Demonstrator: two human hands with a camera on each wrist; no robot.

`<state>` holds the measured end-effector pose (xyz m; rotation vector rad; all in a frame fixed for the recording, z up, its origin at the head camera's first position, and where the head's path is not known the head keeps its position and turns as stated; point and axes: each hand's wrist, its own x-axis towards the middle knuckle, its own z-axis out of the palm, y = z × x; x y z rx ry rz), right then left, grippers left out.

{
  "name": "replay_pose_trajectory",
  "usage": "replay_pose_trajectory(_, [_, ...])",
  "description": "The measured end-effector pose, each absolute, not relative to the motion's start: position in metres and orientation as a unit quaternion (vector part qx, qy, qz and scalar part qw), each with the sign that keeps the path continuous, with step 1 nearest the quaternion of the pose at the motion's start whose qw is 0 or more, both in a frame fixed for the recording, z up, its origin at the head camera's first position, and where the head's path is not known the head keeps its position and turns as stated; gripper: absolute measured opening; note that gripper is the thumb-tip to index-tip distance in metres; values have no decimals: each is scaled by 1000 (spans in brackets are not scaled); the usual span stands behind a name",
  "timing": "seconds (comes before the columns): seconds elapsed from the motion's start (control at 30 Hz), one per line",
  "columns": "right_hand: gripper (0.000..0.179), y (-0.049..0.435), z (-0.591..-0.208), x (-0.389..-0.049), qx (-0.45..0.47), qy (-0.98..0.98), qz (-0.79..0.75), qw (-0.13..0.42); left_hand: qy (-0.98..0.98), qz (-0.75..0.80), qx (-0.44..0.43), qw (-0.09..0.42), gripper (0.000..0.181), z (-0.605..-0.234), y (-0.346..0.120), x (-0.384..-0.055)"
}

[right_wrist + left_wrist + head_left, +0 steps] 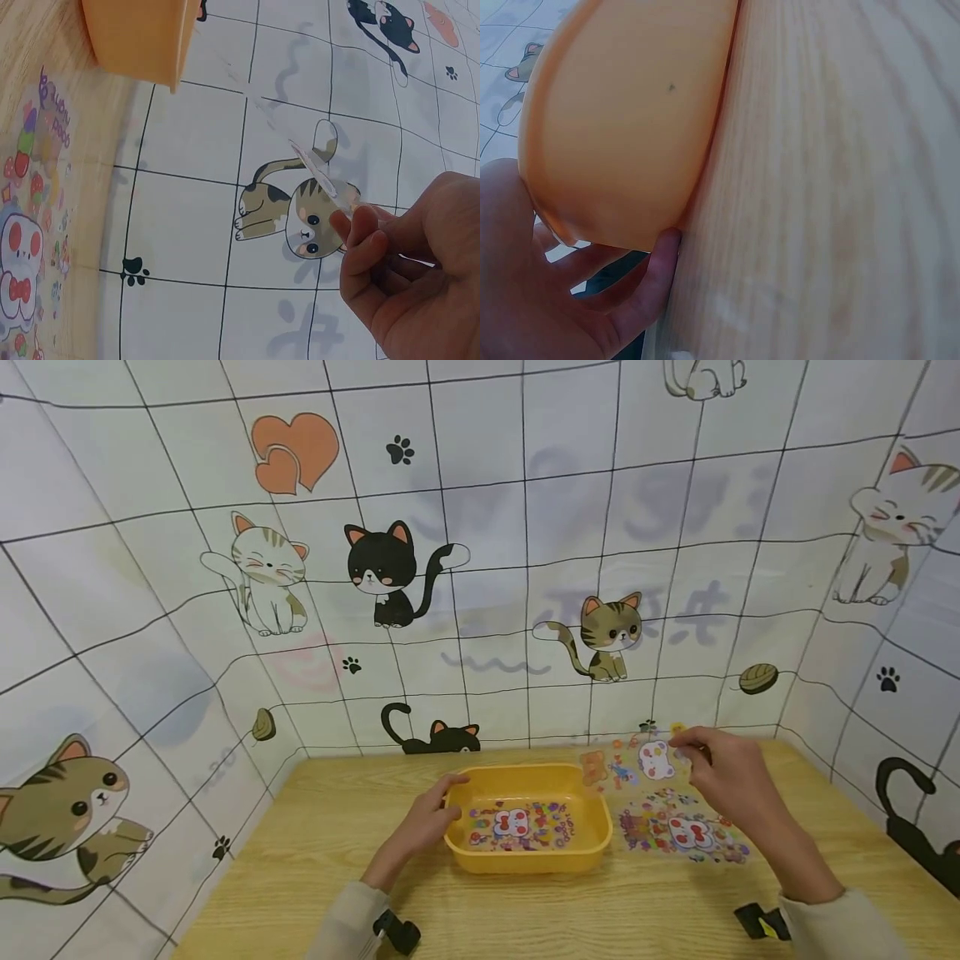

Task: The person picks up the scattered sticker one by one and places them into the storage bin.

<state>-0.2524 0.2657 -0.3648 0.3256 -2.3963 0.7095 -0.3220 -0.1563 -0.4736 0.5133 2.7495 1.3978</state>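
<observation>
My left hand [423,817] grips the left end of a yellow plastic tub [525,862]; its fingers curl round the tub's end wall [630,127] in the left wrist view. Inside the tub lies a clear sticker sheet [512,823] with a white rabbit-like figure and small colourful pictures. Right of the tub, my right hand [738,777] pinches another clear sticker sheet [655,760] by its edge and holds it raised. That sheet appears nearly edge-on in the right wrist view. Below it, one more sticker sheet [690,833] lies flat on the table.
The light wooden table [322,835] bears the tub and the sheet. White cloth walls [480,527] with grid lines and cartoon cats stand behind and at both sides. Black straps [401,933] are near both wrists.
</observation>
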Motion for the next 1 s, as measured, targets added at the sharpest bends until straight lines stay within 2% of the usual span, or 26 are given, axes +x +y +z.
replay_pose_trajectory(0.53, [18,223,-362,-268,154,-916,274,251,880,444,167,8,51,-476,-155,-326])
replay_pose_trajectory(1.0, [19,172,-370,-281,219,-920,270,183,879,447,167,10,51,-476,-157,-325])
